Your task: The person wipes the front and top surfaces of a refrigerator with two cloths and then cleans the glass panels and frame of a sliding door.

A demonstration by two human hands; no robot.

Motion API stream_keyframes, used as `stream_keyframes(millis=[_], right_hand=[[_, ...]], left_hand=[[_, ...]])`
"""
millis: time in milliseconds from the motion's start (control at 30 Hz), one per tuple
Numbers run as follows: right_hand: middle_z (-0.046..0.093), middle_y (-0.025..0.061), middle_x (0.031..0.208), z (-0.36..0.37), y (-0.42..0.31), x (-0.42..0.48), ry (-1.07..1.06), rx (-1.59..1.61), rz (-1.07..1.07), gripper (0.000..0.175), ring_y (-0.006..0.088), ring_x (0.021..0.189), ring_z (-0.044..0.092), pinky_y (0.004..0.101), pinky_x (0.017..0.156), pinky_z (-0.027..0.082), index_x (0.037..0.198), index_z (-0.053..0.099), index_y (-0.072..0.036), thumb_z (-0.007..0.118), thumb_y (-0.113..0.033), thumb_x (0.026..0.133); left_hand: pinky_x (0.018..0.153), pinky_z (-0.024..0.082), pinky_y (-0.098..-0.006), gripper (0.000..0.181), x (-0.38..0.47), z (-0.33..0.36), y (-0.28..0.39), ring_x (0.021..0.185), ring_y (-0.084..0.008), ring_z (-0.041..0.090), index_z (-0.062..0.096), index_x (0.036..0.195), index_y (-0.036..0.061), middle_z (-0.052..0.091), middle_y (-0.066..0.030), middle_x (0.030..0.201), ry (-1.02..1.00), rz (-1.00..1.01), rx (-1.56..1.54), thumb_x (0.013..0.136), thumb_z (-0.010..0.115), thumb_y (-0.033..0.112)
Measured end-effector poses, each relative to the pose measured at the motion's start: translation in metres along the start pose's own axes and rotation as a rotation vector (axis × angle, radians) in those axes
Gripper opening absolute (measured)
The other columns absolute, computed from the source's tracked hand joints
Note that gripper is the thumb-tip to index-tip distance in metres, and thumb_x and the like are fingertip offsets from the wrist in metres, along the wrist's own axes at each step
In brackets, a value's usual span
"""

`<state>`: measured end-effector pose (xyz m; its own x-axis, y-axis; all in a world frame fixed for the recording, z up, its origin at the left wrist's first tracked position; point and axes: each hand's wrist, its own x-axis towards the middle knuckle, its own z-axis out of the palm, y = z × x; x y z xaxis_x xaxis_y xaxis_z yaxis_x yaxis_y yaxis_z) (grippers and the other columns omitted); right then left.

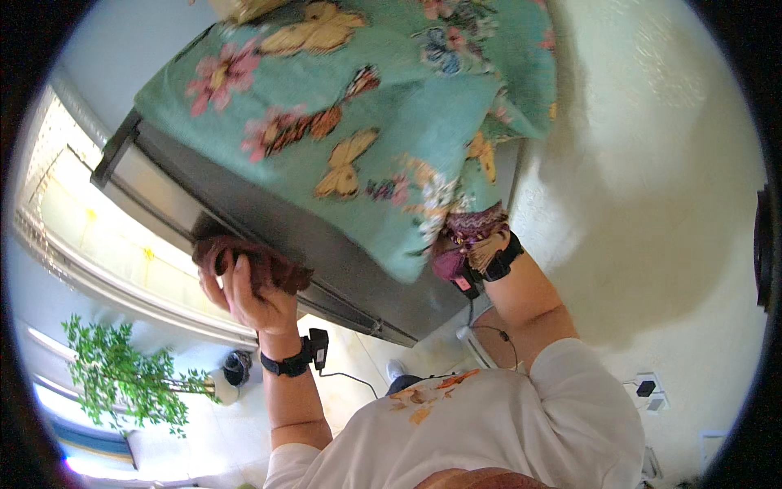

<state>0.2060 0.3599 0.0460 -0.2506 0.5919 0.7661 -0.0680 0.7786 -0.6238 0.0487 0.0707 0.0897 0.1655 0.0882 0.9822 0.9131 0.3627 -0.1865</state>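
Observation:
A crumpled dark brown cloth (278,272) is bunched in my left hand (247,299). It presses against the upper front edge of a tall grey appliance (324,250), which looks like a refrigerator. My right hand (504,234) grips the near right part of a teal cover (403,116) printed with butterflies and flowers. Purple patterned trim (476,223) with tassels hangs over that hand and hides most of its fingers. The cover drapes over the appliance's top, folded back so that a grey strip along the front shows.
A pale wall (617,202) stands close on the right, with a wall socket (654,391) and plug low down. Leafy potted plant (128,373) and a dark bin (237,367) stand lower left. Cables (351,376) trail from both wrist devices. A beige object (247,9) rests on the cover's far end.

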Motion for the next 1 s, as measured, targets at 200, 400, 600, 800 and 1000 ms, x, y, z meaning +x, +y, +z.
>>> stream_keyframes(millis=[200,400,600,800,1000], right_hand=[[0.062,0.0068,0.089,0.038,0.024,-0.085,-0.338,-0.114,0.052,0.015,0.0206,0.076,0.057,0.0315,0.074,0.047,0.093,0.063,-0.004,0.051,-0.014,0.094],[0.062,0.0063,0.089,0.053,0.026,-0.070,-0.376,-0.119,0.003,0.015,0.0201,0.075,0.057,0.0313,0.074,0.047,0.093,0.063,-0.004,0.051,-0.014,0.095],[0.061,0.0058,0.088,0.022,0.043,-0.067,-0.381,-0.166,0.005,0.015,0.0197,0.075,0.057,0.0312,0.074,0.047,0.092,0.063,-0.005,0.051,-0.014,0.095],[0.061,0.0053,0.087,0.011,0.062,-0.092,-0.451,-0.189,0.073,0.015,0.0193,0.075,0.057,0.0311,0.074,0.047,0.092,0.063,-0.005,0.051,-0.015,0.095],[0.060,0.0048,0.087,-0.010,0.103,-0.138,-0.506,-0.160,0.289,0.016,0.0189,0.075,0.057,0.0310,0.074,0.047,0.092,0.062,-0.005,0.051,-0.015,0.095]], left_hand=[[0.107,0.034,-0.0556,0.030,-0.001,-0.008,-0.009,0.123,-0.0462,0.047,0.062,0.111,-0.0028,0.065,-0.0189,0.111,-0.051,0.024,0.015,0.093,0.045,0.015],[0.107,0.033,-0.0532,0.026,0.000,-0.004,-0.010,0.119,-0.0430,0.052,0.061,0.109,0.0000,0.067,-0.0187,0.107,-0.047,0.015,-0.002,0.095,0.050,0.018],[0.106,0.036,-0.0497,0.026,-0.008,-0.003,-0.015,0.122,-0.0406,0.050,0.060,0.111,-0.0012,0.065,-0.0197,0.114,-0.023,-0.077,-0.042,0.092,0.057,0.015],[0.106,0.037,-0.0541,0.048,-0.012,-0.002,-0.022,0.125,-0.0408,0.047,0.053,0.120,0.0046,0.061,-0.0158,0.121,0.084,0.000,-0.098,0.079,0.074,0.021],[0.103,0.041,-0.0560,0.050,-0.002,0.003,-0.023,0.122,-0.0423,0.050,0.053,0.120,0.0025,0.059,-0.0160,0.122,-0.024,0.079,-0.076,0.085,0.069,0.034]])
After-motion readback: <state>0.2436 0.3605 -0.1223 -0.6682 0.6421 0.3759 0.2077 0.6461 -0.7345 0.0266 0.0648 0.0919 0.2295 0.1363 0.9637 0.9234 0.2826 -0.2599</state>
